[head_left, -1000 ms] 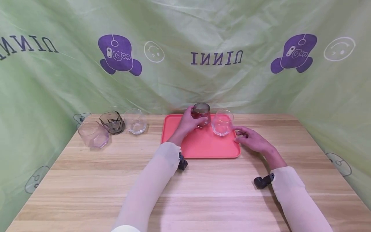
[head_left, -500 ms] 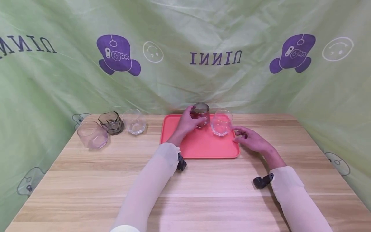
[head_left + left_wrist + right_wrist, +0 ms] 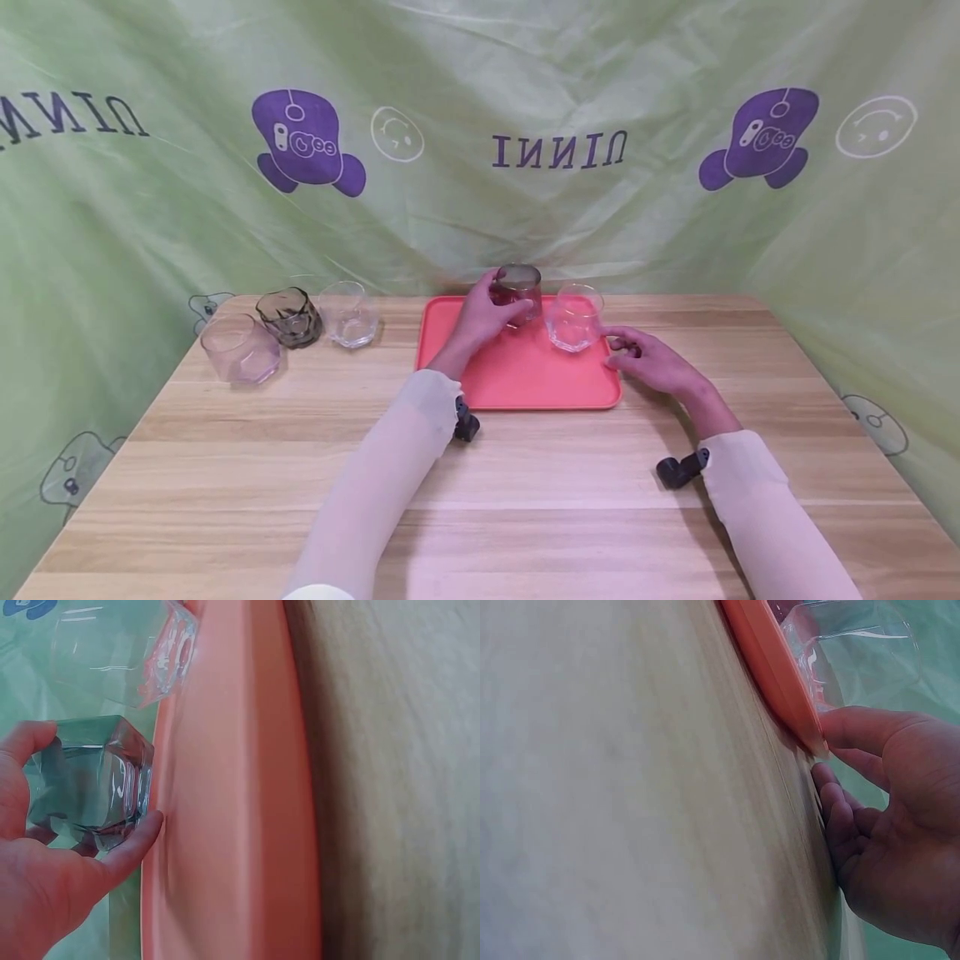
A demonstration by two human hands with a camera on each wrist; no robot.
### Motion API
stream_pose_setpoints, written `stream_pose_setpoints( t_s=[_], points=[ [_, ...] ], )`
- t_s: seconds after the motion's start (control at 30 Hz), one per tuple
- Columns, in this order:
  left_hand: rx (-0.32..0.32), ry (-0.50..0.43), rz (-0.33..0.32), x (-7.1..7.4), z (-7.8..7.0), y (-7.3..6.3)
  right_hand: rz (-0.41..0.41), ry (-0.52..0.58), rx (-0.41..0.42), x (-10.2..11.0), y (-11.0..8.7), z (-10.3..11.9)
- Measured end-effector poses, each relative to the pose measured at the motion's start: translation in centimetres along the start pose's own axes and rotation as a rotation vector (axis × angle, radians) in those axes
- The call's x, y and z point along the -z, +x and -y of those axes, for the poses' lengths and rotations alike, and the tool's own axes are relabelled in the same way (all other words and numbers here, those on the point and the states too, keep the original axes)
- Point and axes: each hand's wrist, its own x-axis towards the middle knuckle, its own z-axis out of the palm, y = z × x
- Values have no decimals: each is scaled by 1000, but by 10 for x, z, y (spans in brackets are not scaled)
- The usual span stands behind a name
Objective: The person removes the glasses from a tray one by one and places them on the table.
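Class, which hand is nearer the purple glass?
Left. The left hand, holding a dark glass, is right of the purple glass; the right hand is farther right, by the tray.

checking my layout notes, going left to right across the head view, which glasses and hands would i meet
Pinkish glass, dark faceted glass, clear glass, left hand holding a smoky glass, second clear glass, right hand.
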Motion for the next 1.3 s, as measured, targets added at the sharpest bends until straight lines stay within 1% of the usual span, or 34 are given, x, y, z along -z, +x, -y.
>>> stream_pose_setpoints(
  t_s=[0.17,0.33,0.47,0.67,0.9,1.0,1.13,1.3],
  points=[
    [-10,10,5,3,-1,-1,-2,-3,3,0,1,-2],
    [-27,-6,10,7,-2,-5,-4,-7,5,0,2,-2],
    [-44,-19,9,12,-3,-9,-5,-5,7,0,1,0],
    [-49,-15,-7,22,-3,-17,-3,-10,6,0,1,1],
    [-16,-27,-23,34,-10,-29,-1,-18,-11,3,1,-2],
    [-13,-32,-20,40,-9,-35,3,-19,-11,3,1,-2],
    [-32,-26,-24,50,-6,-43,4,-15,-9,2,1,-3],
    [-25,4,-26,64,-4,-52,1,-12,-5,1,2,-3]
  ],
)
